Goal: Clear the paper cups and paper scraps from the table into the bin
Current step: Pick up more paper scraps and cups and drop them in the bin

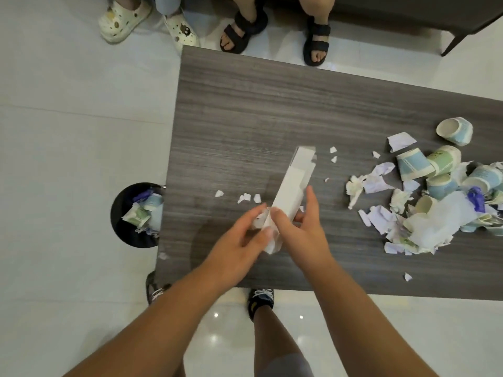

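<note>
Over the dark wood table (245, 104) my right hand (302, 227) grips a long folded white card (295, 180) that points away from me. My left hand (239, 240) pinches crumpled white paper scraps (268, 240) against the card's near end. Small torn scraps (246, 197) lie just beyond my hands. A heap of blue and green paper cups (416, 164), white tissue (432, 221) and torn paper covers the table's right side. A black round bin (128, 229) stands on the floor at the table's left edge, holding cups and paper.
Two people's feet in cream clogs (122, 19) and black sandals (245, 29) are at the table's far side. My own feet (261, 300) stand at the near edge. A tiny scrap (162, 255) lies on the pale tiled floor.
</note>
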The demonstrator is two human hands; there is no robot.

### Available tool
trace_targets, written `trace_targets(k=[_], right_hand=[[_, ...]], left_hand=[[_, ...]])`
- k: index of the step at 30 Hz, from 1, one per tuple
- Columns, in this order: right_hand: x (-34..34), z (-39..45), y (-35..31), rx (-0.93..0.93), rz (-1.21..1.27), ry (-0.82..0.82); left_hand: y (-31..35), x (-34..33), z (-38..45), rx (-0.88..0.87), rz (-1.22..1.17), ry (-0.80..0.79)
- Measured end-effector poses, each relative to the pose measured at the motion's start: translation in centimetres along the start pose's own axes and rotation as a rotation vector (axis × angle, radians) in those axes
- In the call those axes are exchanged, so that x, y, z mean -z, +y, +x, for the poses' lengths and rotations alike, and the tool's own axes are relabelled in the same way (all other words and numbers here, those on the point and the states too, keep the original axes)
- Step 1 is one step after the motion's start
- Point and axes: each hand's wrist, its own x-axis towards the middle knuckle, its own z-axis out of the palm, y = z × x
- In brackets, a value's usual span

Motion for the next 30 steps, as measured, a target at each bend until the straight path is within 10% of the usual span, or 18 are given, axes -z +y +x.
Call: trace_targets(k=[7,19,24,30], right_hand=[[-4.5,-0.7,-0.7,-0.113,-0.168,-0.062],[-6.0,2.0,0.4,-0.092,-0.378,0.028],[-5.8,2.8,0.2,-0.122,-0.374,0.087],[-5.4,2.2,0.4,-0.127,-0.375,0.105]], left_hand=[[-2.6,2.5,-1.6,-0.033,0.218,0.099],[-8.5,18.1,-5.3,0.221,-0.363,1.145],[-11.7,22.7,-5.2,0.697,-0.491,0.973],[-13.5,24.9,-1.8,0.742,-0.518,0.830]])
